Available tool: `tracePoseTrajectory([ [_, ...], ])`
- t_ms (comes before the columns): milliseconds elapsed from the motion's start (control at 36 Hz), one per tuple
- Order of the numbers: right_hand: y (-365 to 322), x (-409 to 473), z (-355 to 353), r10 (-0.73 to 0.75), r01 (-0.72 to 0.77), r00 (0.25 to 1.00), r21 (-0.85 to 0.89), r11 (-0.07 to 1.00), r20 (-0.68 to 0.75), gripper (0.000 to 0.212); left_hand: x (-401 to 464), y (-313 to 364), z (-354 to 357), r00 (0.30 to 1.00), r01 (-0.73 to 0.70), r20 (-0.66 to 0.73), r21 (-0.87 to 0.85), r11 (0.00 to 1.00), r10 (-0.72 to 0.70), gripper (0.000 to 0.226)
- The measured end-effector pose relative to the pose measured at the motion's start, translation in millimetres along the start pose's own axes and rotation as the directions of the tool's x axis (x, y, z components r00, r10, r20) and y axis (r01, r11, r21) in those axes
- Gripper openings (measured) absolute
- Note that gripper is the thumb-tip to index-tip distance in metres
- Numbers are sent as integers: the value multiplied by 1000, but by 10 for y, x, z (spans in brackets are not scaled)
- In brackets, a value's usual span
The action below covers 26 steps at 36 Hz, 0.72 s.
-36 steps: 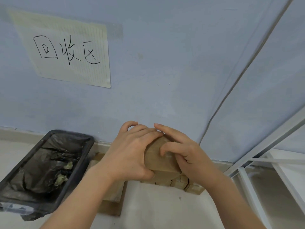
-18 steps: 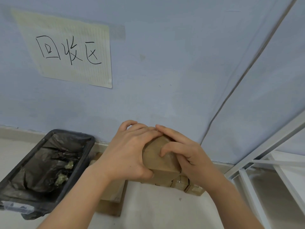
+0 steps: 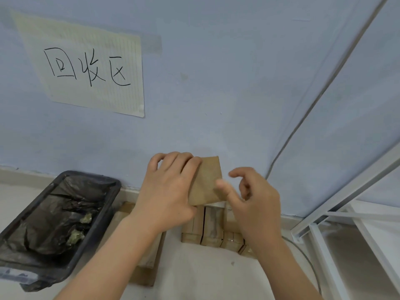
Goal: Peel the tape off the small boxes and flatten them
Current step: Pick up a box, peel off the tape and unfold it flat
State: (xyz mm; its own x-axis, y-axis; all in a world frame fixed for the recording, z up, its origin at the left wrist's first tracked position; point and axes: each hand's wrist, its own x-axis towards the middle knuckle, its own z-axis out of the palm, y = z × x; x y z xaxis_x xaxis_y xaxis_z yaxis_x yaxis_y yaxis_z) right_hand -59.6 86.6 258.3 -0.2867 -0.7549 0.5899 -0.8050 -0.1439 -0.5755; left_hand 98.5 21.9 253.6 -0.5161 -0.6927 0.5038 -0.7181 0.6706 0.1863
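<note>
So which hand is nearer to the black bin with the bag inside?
Left. The left hand grips the cardboard box just right of the bin; the right hand is further right, beyond the box.

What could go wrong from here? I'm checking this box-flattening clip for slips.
1. Only the left hand holds the small box; the right hand is blurred beside it, so that one grip may let the box slip.
2. A dropped box could fall onto the stacked boxes directly below.
3. The lined bin sits off to the left, so peeled tape might miss it.
</note>
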Motion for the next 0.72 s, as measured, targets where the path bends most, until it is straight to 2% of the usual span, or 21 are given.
tracePoseTrajectory([
  [56,-33,-13,77,-45,45,999,-26,999,19,45,-6,24,0,1000,17,-15,9,1000,-17,77],
  [139,-56,-34,182,-75,81,994,-63,995,84,43,-12,35,-7,999,33,-43,10,999,-33,71],
  [278,-34,-29,236,-191,190,981,-120,974,-3,18,-21,7,-39,997,39,-64,10,999,-38,73],
  [444,-22,-27,261,-396,374,918,-267,888,-30,17,-25,31,-54,998,30,-56,17,999,-29,74],
  [500,-18,-17,283,-392,373,920,-268,888,-19,17,-22,45,-55,998,40,-51,11,999,-40,76],
  [556,-61,-4,266,-250,243,968,-185,952,-12,16,-19,64,-60,998,43,-43,2,999,-43,77],
  [611,-108,36,210,60,-60,998,27,998,32,11,-20,72,-48,999,30,-24,9,999,-30,79],
  [667,-105,101,133,318,-321,946,289,902,56,14,-27,71,-27,999,31,-7,-2,1000,-31,81],
  [722,-84,183,42,462,-422,886,487,765,42,19,-25,71,-14,999,47,-2,-37,998,-47,83],
])
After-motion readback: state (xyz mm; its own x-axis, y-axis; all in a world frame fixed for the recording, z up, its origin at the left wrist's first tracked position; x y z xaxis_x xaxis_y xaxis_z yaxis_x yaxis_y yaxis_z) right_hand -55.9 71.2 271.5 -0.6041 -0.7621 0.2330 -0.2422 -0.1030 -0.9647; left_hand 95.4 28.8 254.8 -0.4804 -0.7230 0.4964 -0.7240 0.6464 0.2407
